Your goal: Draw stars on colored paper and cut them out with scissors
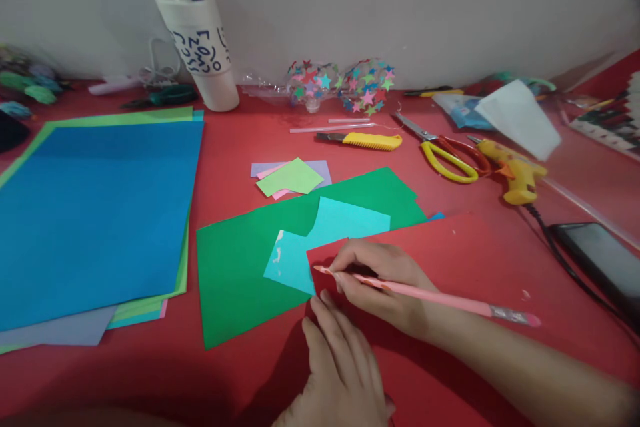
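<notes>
My right hand (pixel 383 283) is closed around a pink pencil (pixel 430 295), its tip at the left edge of a red sheet (pixel 450 240). The eraser end points to the right. Below it, my left hand (pixel 345 360) lies flat with fingers stretched out, fingertips by the red sheet's lower left edge. Light blue paper pieces (pixel 350 220) lie partly beneath the red sheet, one with white marks at its left end. Under them is a green sheet (pixel 235 280). The red sheet's lower part is hidden by my right hand and forearm.
Left is a stack of coloured sheets, blue (pixel 100 213) on top. Small paper scraps (pixel 293 177), a yellow cutter (pixel 370 141), scissors (pixel 445 157), a glue gun (pixel 517 170) and a phone (pixel 600 260) lie beyond and right. A white tumbler (pixel 200 47) stands by the wall.
</notes>
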A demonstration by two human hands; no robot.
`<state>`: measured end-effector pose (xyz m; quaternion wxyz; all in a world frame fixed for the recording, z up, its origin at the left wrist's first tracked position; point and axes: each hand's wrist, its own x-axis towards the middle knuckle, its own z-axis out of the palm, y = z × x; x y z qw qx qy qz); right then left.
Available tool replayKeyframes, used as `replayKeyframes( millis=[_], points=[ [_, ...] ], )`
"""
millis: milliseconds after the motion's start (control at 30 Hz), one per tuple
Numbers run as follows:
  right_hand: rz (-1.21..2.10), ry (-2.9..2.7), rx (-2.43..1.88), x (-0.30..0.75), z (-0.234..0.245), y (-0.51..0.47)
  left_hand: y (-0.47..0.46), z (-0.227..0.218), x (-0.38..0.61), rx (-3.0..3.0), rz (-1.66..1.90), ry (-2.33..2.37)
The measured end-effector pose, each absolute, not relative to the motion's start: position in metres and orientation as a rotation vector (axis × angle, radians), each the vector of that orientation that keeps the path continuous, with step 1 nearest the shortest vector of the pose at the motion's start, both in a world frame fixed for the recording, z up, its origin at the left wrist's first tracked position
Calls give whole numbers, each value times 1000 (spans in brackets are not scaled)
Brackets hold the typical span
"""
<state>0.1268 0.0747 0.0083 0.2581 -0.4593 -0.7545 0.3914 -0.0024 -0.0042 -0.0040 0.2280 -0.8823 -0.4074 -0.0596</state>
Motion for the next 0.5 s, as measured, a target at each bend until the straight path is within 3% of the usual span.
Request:
replayKeyframes(
  millis=[500],
  points=[
    [1014, -1995, -1291, 126, 10, 75, -4, -5, -3, -2409, -177, -1105]
  ],
)
